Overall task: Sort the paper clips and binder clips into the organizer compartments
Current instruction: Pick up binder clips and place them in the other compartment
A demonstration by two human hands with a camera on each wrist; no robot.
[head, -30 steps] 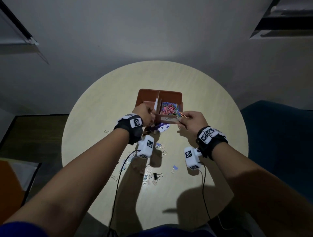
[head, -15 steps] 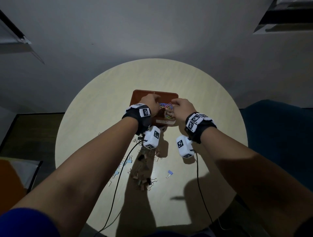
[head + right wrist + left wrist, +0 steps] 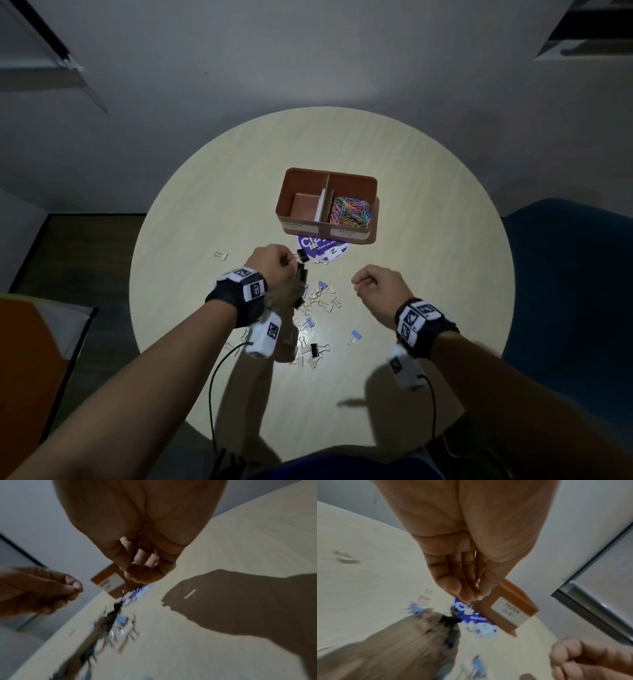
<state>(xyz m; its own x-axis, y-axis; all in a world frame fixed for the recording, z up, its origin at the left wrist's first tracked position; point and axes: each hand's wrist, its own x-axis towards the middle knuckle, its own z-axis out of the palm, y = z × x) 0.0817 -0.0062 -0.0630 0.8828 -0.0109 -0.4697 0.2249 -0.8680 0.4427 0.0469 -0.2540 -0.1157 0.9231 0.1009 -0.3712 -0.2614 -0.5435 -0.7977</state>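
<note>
The brown organizer [image 3: 327, 205] stands beyond both hands, its right compartment filled with coloured paper clips [image 3: 350, 212], its left one showing bare floor. Binder clips [image 3: 317, 301] lie scattered between and below the hands. The left hand [image 3: 274, 262] hangs over the near edge of the scatter, fingers curled together; whether they pinch a clip I cannot tell. The right hand [image 3: 378, 287] is loosely fisted, apparently holding nothing. A purple sticker [image 3: 323, 248] lies just before the organizer on the round table [image 3: 428, 240].

Desk [image 3: 212, 192]: matt pale wood-grain. Organizer [image 3: 298, 181]: smooth brown plastic with paper labels. Paper clips [image 3: 349, 210]: glossy coloured wire.
</note>
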